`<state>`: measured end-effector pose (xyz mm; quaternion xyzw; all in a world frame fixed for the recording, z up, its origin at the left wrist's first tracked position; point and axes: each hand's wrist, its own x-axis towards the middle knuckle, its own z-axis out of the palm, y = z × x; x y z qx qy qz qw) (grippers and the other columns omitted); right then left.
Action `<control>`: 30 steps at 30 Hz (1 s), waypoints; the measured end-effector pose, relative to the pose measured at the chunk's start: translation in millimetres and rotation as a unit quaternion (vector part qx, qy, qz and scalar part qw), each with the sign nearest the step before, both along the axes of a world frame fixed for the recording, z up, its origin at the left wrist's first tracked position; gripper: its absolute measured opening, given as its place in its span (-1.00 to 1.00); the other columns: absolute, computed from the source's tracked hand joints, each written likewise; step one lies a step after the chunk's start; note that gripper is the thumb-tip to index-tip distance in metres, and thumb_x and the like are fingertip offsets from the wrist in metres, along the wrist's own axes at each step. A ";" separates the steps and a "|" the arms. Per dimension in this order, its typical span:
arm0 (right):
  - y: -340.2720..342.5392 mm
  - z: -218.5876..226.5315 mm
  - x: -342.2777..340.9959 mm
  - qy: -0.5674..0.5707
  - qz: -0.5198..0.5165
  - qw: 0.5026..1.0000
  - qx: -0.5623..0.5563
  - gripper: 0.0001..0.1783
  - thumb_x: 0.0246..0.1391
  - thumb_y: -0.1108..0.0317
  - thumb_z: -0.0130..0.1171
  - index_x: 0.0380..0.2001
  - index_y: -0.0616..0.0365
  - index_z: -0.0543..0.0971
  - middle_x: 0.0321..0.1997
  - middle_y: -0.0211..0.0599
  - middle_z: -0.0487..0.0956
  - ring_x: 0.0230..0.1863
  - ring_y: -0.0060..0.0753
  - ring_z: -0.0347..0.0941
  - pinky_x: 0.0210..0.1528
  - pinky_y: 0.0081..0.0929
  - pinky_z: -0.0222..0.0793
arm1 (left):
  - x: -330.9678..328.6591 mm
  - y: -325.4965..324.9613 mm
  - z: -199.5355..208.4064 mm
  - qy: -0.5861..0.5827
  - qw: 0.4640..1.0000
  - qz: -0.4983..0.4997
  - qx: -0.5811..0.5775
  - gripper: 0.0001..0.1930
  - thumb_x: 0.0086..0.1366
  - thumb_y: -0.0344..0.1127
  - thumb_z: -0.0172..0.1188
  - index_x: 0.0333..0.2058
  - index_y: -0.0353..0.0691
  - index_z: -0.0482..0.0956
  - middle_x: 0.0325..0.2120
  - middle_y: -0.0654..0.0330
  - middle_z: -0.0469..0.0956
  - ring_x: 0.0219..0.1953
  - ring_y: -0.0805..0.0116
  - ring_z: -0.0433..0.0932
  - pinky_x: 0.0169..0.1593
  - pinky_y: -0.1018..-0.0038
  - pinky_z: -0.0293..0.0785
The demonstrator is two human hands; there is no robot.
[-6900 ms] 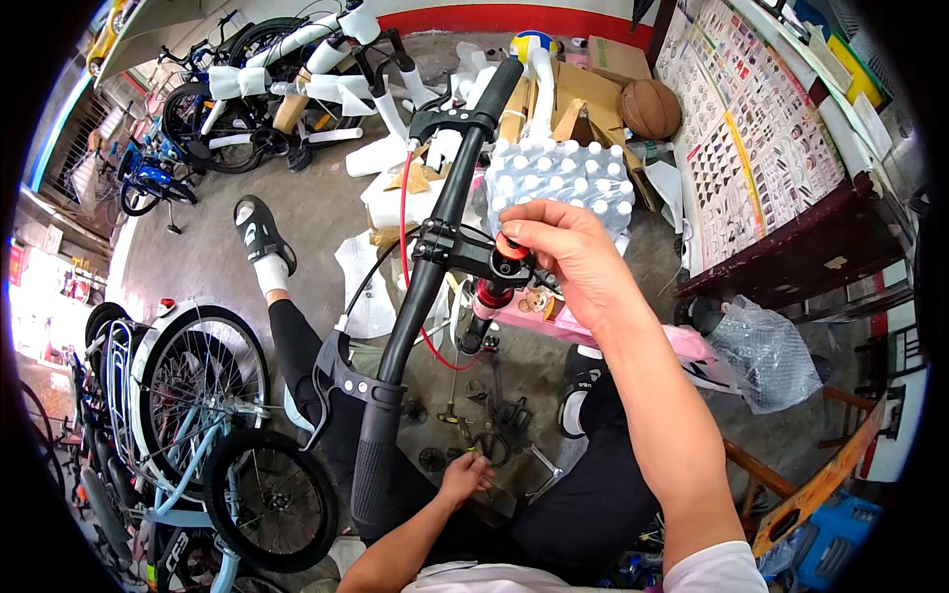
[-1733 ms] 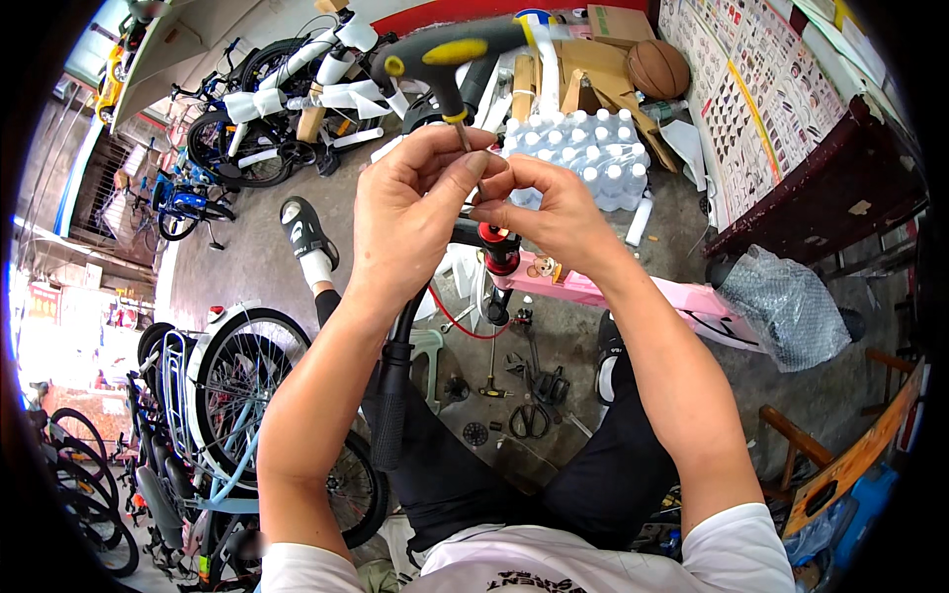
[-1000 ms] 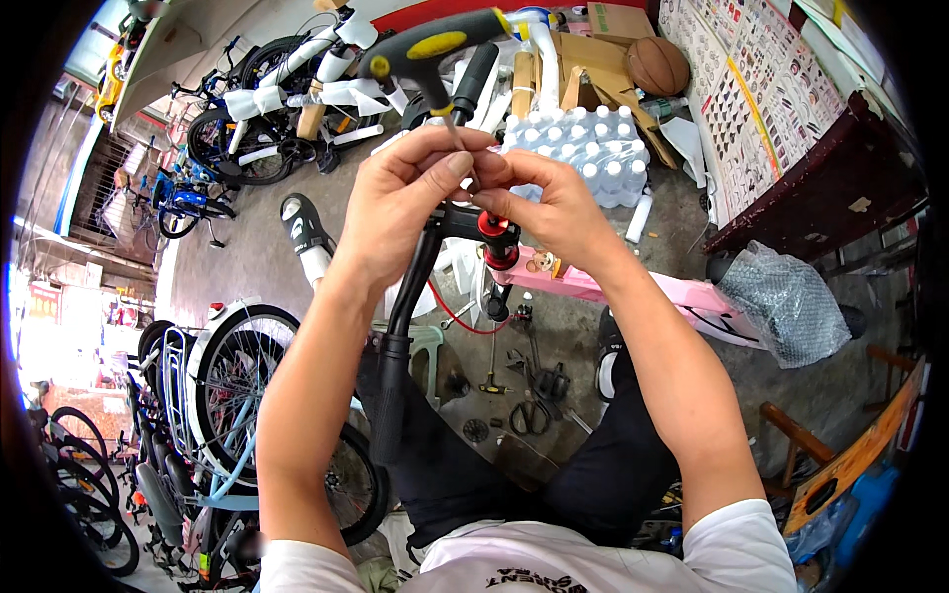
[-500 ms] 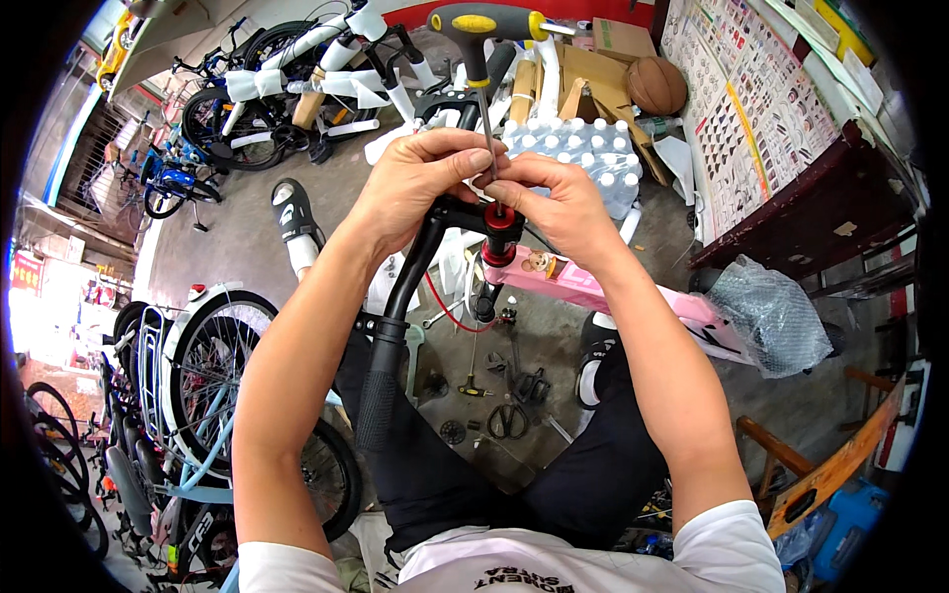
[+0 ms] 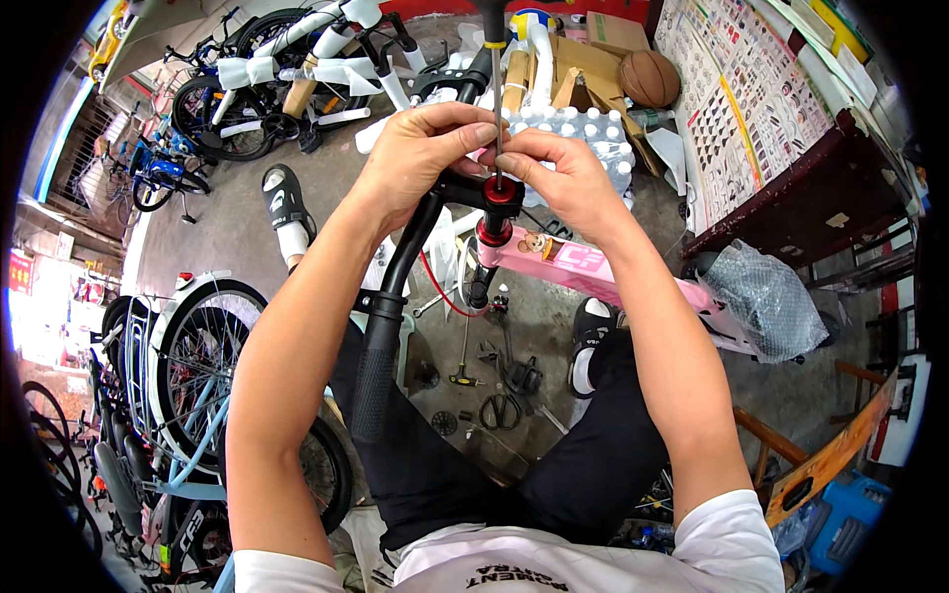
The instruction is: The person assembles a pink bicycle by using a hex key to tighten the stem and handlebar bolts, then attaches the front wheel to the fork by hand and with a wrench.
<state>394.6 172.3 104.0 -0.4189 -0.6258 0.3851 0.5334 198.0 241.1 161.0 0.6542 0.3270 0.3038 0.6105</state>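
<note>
Since half a second ago, both hands sit lower, tool shaft now upright over red stem cap (image 5: 501,192). Thin shaft (image 5: 497,109) stands in the cap atop pink bike frame (image 5: 593,269). Left hand (image 5: 420,148) pinches shaft; right hand (image 5: 563,178) pinches it too. Black handlebar (image 5: 395,287) slants down-left. Water bottle pack (image 5: 583,133) behind.

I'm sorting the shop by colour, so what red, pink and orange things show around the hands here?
Red: 1, the headset collar under the tool shaft that the left hand and right hand pinch.
Pink: 1, the bike frame.
Orange: 1, the basketball.
Total: 3.
</note>
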 end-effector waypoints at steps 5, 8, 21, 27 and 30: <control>-3.2 4.7 -0.7 0.002 -0.005 1.000 -0.008 -0.75 0.26 0.31 0.25 -0.14 0.26 0.72 -0.23 -0.32 0.69 -0.18 -0.53 0.57 -0.07 -0.47 0.47 | 1.0 -4.4 2.6 0.004 1.000 0.008 0.011 -0.78 0.37 -0.32 0.32 -0.07 -0.27 0.71 -0.16 0.20 0.70 -0.20 0.52 0.66 -0.14 0.60 0.64; -3.9 6.7 -0.5 -0.003 -0.008 1.000 -0.014 -0.76 0.24 0.31 0.27 -0.15 0.24 0.73 -0.22 -0.30 0.70 -0.18 -0.54 0.57 -0.07 -0.48 0.47 | 1.6 -4.9 3.8 0.010 1.000 0.014 0.010 -0.78 0.37 -0.33 0.33 -0.07 -0.28 0.71 -0.16 0.20 0.70 -0.20 0.51 0.66 -0.15 0.61 0.64; -3.1 4.7 -3.7 0.018 -0.034 0.999 -0.039 -0.81 0.13 0.33 0.39 -0.27 0.23 0.72 -0.31 -0.36 0.69 -0.22 -0.56 0.57 -0.10 -0.49 0.49 | 2.0 -6.3 4.6 0.023 0.999 0.005 0.027 -0.80 0.34 -0.33 0.36 -0.12 -0.29 0.71 -0.16 0.17 0.70 -0.18 0.51 0.64 -0.10 0.60 0.61; -3.7 1.9 1.1 -0.008 -0.012 1.000 0.015 -0.78 0.17 0.35 0.34 -0.16 0.23 0.73 -0.26 -0.31 0.68 -0.18 -0.49 0.59 -0.07 -0.46 0.49 | -0.2 -4.2 0.2 -0.004 1.000 -0.004 0.010 -0.80 0.33 -0.34 0.36 -0.13 -0.30 0.71 -0.15 0.18 0.70 -0.20 0.51 0.64 -0.11 0.60 0.60; -2.9 0.7 0.9 -0.002 -0.011 1.000 0.007 -0.78 0.16 0.35 0.35 -0.16 0.23 0.73 -0.27 -0.32 0.67 -0.19 -0.49 0.58 -0.08 -0.47 0.48 | 0.6 -4.2 1.6 0.004 1.000 -0.009 0.003 -0.80 0.34 -0.34 0.36 -0.13 -0.31 0.71 -0.16 0.18 0.70 -0.20 0.51 0.64 -0.11 0.60 0.61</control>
